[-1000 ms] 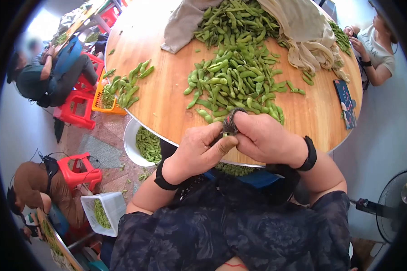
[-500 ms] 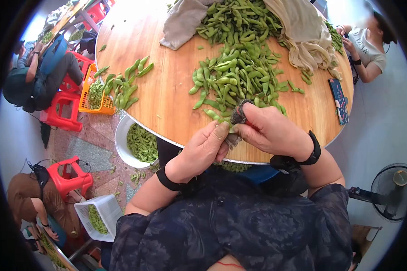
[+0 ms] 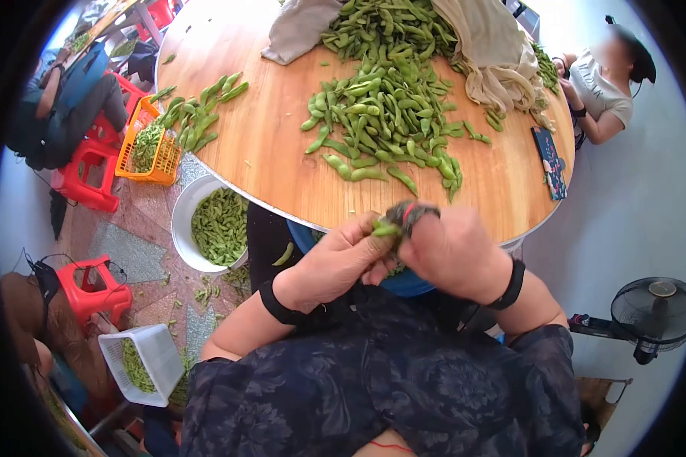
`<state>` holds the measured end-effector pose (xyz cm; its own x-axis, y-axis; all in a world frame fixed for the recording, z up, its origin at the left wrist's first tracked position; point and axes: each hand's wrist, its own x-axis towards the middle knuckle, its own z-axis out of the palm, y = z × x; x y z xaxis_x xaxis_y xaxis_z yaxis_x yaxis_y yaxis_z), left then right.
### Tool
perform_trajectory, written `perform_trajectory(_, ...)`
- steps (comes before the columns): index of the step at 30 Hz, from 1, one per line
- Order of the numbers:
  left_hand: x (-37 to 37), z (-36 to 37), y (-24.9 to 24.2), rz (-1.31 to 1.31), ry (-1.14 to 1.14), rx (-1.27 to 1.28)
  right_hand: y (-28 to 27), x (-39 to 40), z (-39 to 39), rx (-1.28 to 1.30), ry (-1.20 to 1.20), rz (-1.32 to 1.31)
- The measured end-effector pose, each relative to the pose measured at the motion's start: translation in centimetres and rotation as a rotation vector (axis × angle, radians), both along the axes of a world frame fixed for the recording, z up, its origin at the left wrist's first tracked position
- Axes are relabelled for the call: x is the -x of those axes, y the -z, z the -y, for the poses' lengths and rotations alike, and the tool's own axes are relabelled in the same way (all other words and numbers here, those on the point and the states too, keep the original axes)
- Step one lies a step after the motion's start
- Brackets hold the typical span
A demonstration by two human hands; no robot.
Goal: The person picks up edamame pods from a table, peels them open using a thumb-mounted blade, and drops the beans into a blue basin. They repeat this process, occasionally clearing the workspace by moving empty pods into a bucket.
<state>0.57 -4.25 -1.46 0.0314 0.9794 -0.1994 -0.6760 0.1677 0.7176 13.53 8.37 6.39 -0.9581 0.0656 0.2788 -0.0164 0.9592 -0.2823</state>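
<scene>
A green soybean pod [image 3: 385, 228] is pinched between the thumb and fingers of my left hand [image 3: 334, 263], just off the table's near edge. My right hand [image 3: 457, 251], slightly blurred, is closed against the pod's right end. A dark cloth wrap with a red band [image 3: 411, 216] covers one of its fingers. Beyond both hands, a large heap of soybean pods [image 3: 385, 114] spreads over the round wooden table [image 3: 274, 171]. Below the hands, a blue container [image 3: 411, 283] shows in part. Another pod [image 3: 283, 254] appears against dark fabric left of my left hand.
A white bucket of pods [image 3: 177, 228] stands on the floor at left, near an orange basket [image 3: 168, 164] and red stools [image 3: 91, 293]. Cloths [image 3: 503, 76] and a dark patterned case [image 3: 549, 164] lie on the table. A fan [image 3: 654, 316] is at right. Other people sit around.
My hands have come back from the heap toward my body, and the right hand has turned. The view has shifted slightly. A pod now shows left of my left hand.
</scene>
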Motion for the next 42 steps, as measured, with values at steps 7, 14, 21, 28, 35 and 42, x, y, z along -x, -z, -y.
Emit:
perform_trajectory(7,-1.2,2.6,-0.4,-0.089,0.217,-0.087,0.6,-2.3,5.0,-0.050,-0.103,-0.083)
perform_trajectory(14,-2.5,4.4,1.5,-0.151,0.098,-0.197,1.0,-2.7,6.6,-0.148,-0.136,-0.055)
perform_trajectory(21,-0.4,4.0,6.0,-0.472,0.205,-0.047,-1.6,2.4,4.2,0.083,-0.045,0.019)
perform_trajectory(28,1.0,3.2,6.3,-1.261,-0.059,-0.253,0.4,6.8,-0.9,-0.165,0.048,0.098)
perform_trajectory(35,1.5,3.9,1.8,-0.716,0.190,-0.243,3.3,6.2,-3.1,-0.160,0.069,0.080)
perform_trajectory(42,0.2,1.1,-1.0,-0.290,-0.204,-0.102,0.4,3.0,-1.1,0.965,0.257,0.086)
